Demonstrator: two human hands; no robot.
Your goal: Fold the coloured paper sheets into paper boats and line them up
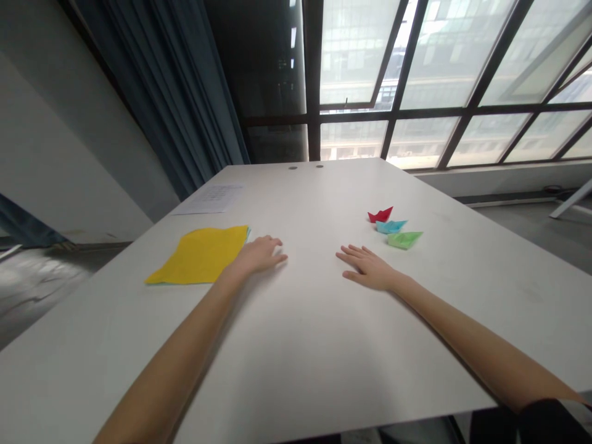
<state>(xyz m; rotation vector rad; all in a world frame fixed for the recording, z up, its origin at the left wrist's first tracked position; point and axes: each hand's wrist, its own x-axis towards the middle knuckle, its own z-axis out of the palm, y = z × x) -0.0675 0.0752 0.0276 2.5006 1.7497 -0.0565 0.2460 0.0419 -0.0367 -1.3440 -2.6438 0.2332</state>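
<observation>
My left hand [259,255] lies flat on the white table [300,345], fingers stretched out, holding nothing, right beside the near corner of a stack of coloured paper with a yellow sheet [200,255] on top. My right hand [367,267] also rests flat and open on the table, fingers apart and pointing left. Just beyond it sit three folded paper boats in a row: a red one [380,214], a blue one [391,226] and a green one [404,239]. Neither hand touches the boats.
A printed white sheet [210,199] lies at the table's far left. Two round cable holes [306,166] mark the far edge. A dark curtain [185,105] hangs at left and large windows [439,74] span the back.
</observation>
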